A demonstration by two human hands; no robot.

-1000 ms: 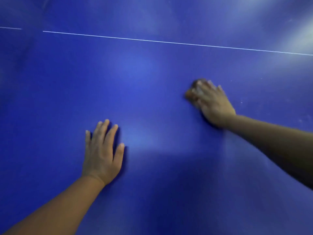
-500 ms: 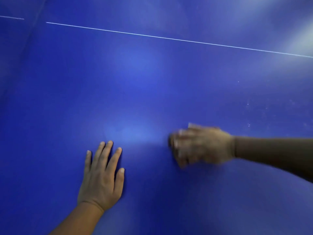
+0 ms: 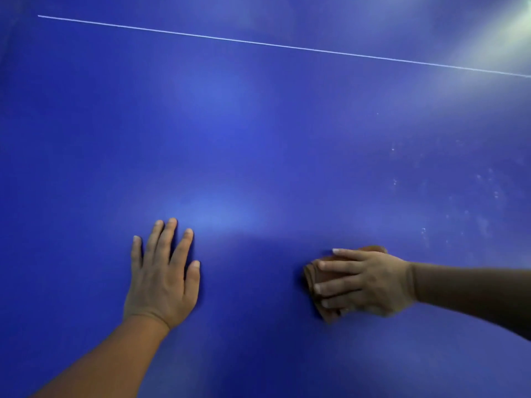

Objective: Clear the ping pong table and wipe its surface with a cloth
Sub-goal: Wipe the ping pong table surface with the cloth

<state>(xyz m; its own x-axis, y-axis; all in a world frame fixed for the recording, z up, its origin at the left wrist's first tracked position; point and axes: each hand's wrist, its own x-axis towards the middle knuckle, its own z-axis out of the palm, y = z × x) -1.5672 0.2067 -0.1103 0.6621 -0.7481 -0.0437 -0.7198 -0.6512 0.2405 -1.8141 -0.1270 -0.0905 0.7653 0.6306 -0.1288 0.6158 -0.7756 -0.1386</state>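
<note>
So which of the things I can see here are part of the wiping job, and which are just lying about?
Part of the job:
- brown cloth
- right hand, pressing the cloth flat
- blue table
- pale specks, unwiped

Just there:
- left hand, flat on the table
- white line

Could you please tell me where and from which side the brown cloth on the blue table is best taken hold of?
Judging by its pose, take the cloth at its bunched left edge, coming from above: it lies flat on the table and the right hand covers the rest.

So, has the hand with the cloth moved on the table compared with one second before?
Yes. The right hand, pressing the cloth, has come nearer to the person, farther from the white line.
</note>
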